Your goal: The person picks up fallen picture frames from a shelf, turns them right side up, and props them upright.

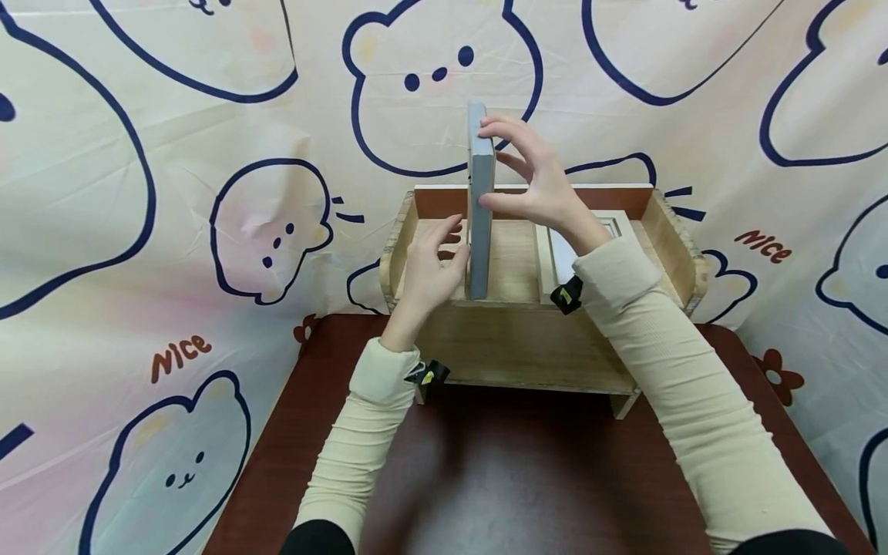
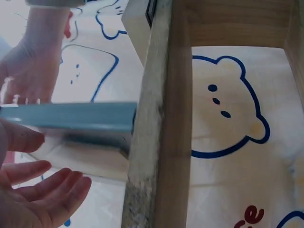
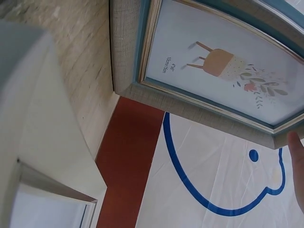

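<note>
A blue-grey picture frame point(image 1: 480, 223) stands upright on the wooden shelf unit point(image 1: 520, 339), its narrow edge facing me in the head view. The right wrist view shows the front of this picture frame point(image 3: 209, 71), with a printed vase and flowers. My right hand point(image 1: 541, 181) holds its upper part from the right, fingertips near the top and thumb lower on the edge. Beside its lower left side is my left hand point(image 1: 433, 262), fingers spread and loosely bent; whether the thumb touches the frame I cannot tell.
A cream picture frame point(image 1: 548, 254) is on the right of the shelf, partly behind my right forearm. Raised side boards point(image 1: 671, 243) and a reddish-brown back strip point(image 1: 617, 202) bound the shelf top. The unit stands on a dark red-brown table point(image 1: 527, 470) before a bear-patterned cloth point(image 1: 277, 131).
</note>
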A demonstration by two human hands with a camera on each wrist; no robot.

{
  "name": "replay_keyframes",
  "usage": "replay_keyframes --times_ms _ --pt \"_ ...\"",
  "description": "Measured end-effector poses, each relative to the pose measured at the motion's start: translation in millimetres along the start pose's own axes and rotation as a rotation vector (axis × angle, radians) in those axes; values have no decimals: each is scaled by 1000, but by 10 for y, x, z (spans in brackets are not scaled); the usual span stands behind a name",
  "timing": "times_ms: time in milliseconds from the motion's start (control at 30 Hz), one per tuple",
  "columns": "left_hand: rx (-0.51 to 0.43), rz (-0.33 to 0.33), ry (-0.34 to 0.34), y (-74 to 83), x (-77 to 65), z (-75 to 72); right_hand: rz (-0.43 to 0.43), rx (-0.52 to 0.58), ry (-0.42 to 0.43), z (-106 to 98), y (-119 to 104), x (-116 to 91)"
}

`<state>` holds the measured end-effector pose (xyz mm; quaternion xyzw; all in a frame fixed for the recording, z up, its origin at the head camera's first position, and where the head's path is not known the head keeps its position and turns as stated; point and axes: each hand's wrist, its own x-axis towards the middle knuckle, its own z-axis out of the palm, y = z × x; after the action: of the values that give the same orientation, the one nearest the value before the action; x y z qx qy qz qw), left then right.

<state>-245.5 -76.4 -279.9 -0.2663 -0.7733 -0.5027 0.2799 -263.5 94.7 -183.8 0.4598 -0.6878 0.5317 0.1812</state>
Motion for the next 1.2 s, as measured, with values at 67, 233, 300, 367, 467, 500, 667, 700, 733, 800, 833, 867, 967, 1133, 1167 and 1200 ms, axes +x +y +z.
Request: replay_keyframes --times_ms 67,233,300,367,467,500,667,700,733,800,833,867,967,1133,1167,1200 --pt "39 -76 -72 -6 43 -18 12 6 1 4 -14 -5" --pt "108 -106 -141 -16 82 -65 37 23 2 4 -20 -3" --pt "126 -87 -133 -24 84 -95 52 29 4 4 -22 0" --pt "143 -69 -117 -40 86 -138 61 31 4 4 -21 2" --pt "167 -60 -97 -76 93 -214 72 30 2 5 -15 3" --pt "174 -58 -96 -89 97 -240 74 31 1 6 -13 3" --pt "220 -50 -111 -127 117 -364 77 26 -8 15 -21 12" --pt "225 -50 -116 -129 118 -383 77 23 -12 19 -26 16" --pt "230 -50 -120 -132 120 -405 78 17 -17 26 -31 26" --pt "230 -46 -127 -137 121 -439 80 1 -31 42 -47 51" --pt "224 -43 -128 -139 120 -452 81 -14 -39 49 -56 65" --pt "221 -42 -128 -141 119 -464 81 -30 -49 59 -69 78" --pt "213 -34 -127 -153 106 -487 82 -86 -87 93 -109 122" --pt "214 -35 -125 -169 55 -492 83 -123 -155 154 -116 207" --pt "215 -34 -123 -171 45 -490 81 -127 -168 160 -93 229" --pt "216 -34 -122 -173 36 -487 81 -143 -182 163 -65 254"
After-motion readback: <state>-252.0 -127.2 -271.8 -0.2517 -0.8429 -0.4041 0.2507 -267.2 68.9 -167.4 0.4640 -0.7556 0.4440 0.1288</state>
